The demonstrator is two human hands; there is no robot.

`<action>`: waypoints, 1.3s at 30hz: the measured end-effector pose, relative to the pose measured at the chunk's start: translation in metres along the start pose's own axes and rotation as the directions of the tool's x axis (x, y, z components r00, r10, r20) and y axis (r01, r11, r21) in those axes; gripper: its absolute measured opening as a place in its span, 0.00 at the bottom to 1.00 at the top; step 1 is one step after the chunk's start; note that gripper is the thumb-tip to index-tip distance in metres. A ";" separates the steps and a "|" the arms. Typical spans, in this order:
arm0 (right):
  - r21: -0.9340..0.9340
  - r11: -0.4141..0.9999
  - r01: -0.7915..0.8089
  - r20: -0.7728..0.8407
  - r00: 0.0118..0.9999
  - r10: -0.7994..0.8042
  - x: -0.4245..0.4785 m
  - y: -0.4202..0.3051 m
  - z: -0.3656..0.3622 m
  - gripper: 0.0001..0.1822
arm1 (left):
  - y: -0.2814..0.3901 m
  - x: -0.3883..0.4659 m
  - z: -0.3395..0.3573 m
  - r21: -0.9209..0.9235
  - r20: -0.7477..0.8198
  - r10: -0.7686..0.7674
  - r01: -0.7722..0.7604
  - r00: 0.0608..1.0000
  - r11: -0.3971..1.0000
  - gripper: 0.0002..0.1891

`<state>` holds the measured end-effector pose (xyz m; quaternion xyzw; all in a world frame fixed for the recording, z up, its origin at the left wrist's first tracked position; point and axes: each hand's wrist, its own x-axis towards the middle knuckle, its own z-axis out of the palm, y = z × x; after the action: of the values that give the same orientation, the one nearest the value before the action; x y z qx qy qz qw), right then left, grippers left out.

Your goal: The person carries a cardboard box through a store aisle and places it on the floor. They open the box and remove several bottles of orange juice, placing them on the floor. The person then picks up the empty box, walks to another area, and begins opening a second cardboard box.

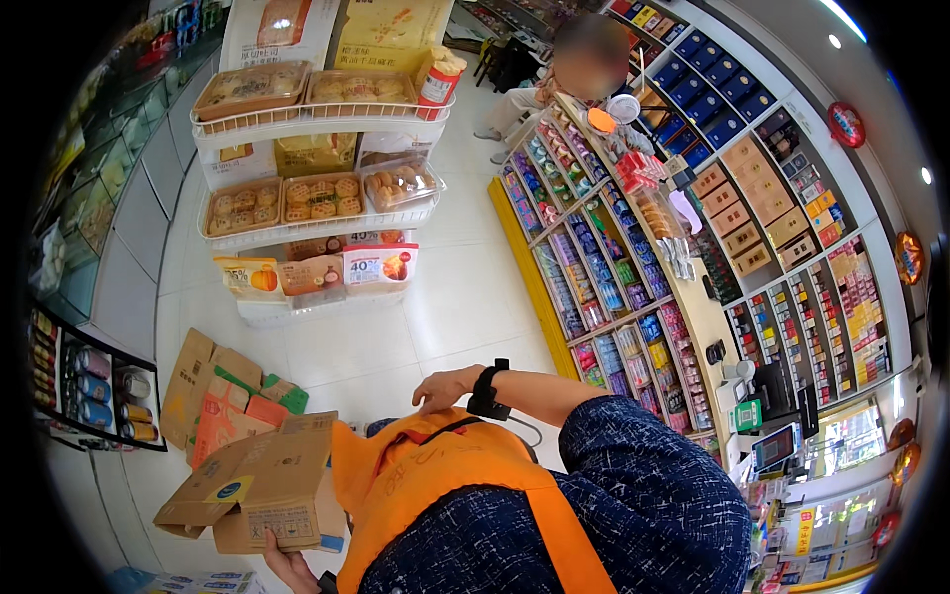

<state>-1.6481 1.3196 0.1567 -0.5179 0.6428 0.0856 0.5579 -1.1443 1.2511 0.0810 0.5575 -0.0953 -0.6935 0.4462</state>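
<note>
My left hand (289, 566) grips the lower edge of a flattened brown cardboard box (260, 486). The carton bears printing and a round yellow-and-blue mark, and its flaps stick out to the left. Loosely bent, my right hand (444, 387) hovers in front of my orange apron (445, 479), and I see nothing in it. A black strap with a small device (490, 397) circles that wrist. Beyond the carton, more flattened cardboard (223, 397) in brown, red and green lies on the white tiled floor (371, 338).
A white wire rack (323, 226) ahead holds packaged pastries and bags. Along the right runs a counter (694, 319) fronted by shelves of small packets; a person (512, 108) sits at its far end. At left, an open case (96, 382) holds drink cans.
</note>
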 end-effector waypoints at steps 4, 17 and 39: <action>0.032 0.998 0.062 -0.012 0.998 -0.061 -0.002 0.000 -0.008 0.31 | 0.017 -0.005 0.022 0.032 0.068 -0.008 0.006 0.998 0.999 0.26; -0.039 0.991 0.127 -0.077 0.989 -0.129 0.000 -0.019 -0.040 0.42 | 0.037 -0.103 0.095 0.180 0.189 -0.071 0.036 0.979 0.983 0.33; 0.011 0.993 0.121 -0.092 0.989 -0.120 0.071 -0.070 -0.087 0.57 | 0.006 -0.124 0.049 -0.407 0.188 0.079 0.005 0.979 0.913 0.25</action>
<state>-1.6381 1.1876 0.1636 -0.5544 0.6359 0.0224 0.5364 -1.1859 1.3194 0.1880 0.3784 -0.0043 -0.7421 0.5533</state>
